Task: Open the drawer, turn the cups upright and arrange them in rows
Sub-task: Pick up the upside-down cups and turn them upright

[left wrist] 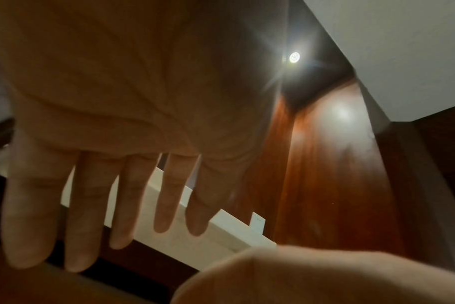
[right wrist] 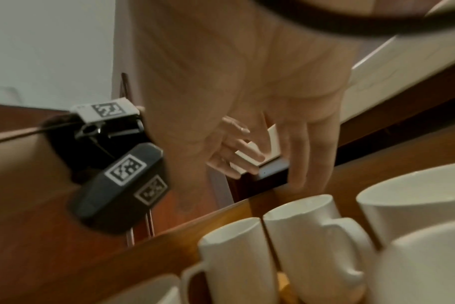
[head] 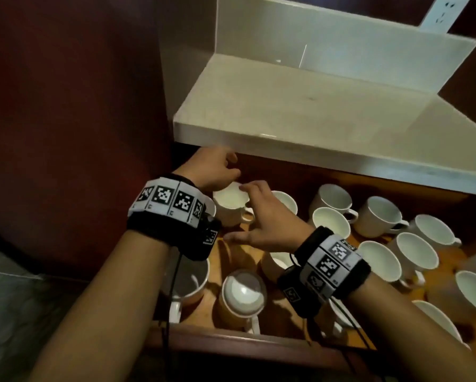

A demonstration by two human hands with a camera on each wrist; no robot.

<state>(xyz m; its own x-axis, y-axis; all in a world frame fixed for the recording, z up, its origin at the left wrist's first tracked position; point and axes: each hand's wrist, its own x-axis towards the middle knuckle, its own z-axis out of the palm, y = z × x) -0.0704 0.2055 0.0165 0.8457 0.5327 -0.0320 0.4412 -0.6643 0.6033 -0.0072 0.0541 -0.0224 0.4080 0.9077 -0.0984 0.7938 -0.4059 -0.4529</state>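
The wooden drawer [head: 239,343] stands open, with several white cups in it, all mouth up. A cup [head: 230,201] sits in the back left corner. My left hand [head: 232,166] hovers just behind it, fingers straight in the left wrist view [left wrist: 122,216], holding nothing. My right hand [head: 242,210] is spread over the same cup, its fingertips at the rim and handle; I cannot tell if they touch. In the right wrist view its fingers [right wrist: 307,170] point down, relaxed, above two cups [right wrist: 304,226].
A white counter [head: 286,111] overhangs the back of the drawer. A dark red cabinet panel [head: 80,106] walls the left side. More cups [head: 418,255] fill the right half of the drawer, and two [head: 243,293] stand near the front edge. A wall socket [head: 440,12] is at top right.
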